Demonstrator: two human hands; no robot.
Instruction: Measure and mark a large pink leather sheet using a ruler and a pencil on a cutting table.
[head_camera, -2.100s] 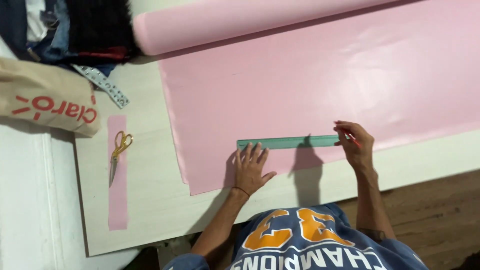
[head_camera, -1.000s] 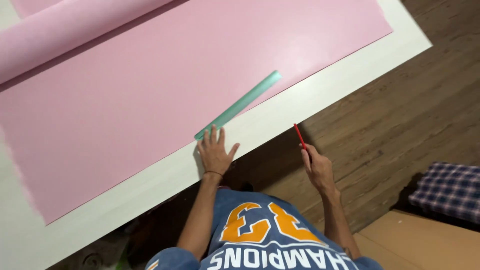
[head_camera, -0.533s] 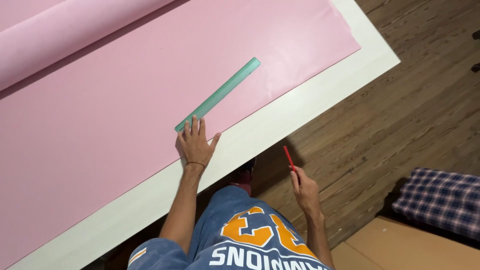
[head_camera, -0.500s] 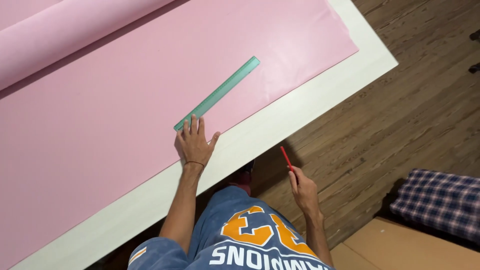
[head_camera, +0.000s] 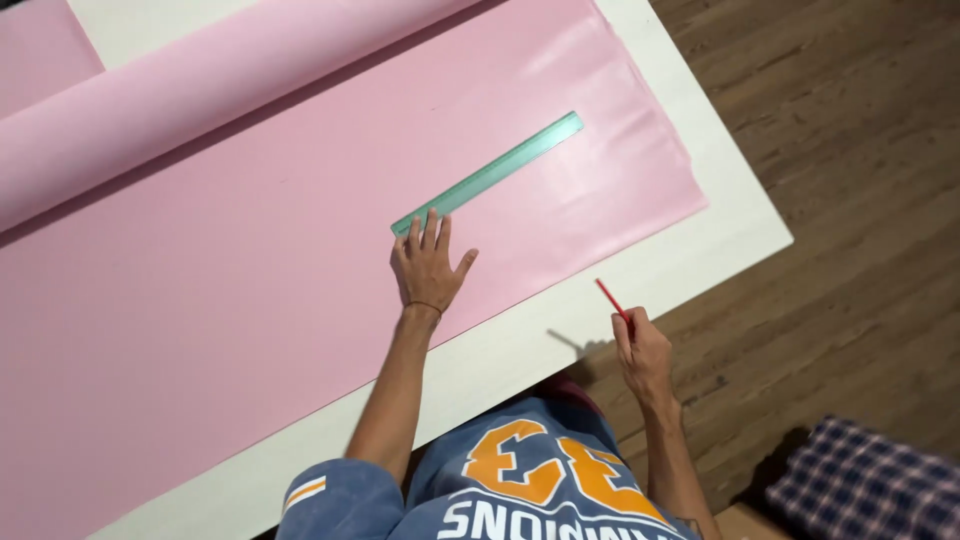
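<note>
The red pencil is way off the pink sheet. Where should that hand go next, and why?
Probably bring the right hand with the red pencil up to the green ruler. The left hand presses the ruler's near end flat on the pink sheet, while the pencil hovers off past the white table edge.

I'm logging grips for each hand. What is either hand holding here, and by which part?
The right hand grips a red pencil by its lower end. The left hand holds nothing.

There is one camera only, worn on the person's head, looking steeply down from above. It faces across the near edge of the white bench (head_camera: 700, 250), turned so this edge runs diagonally. It sits close; the bench's right corner and wooden floor (head_camera: 850, 150) show.
</note>
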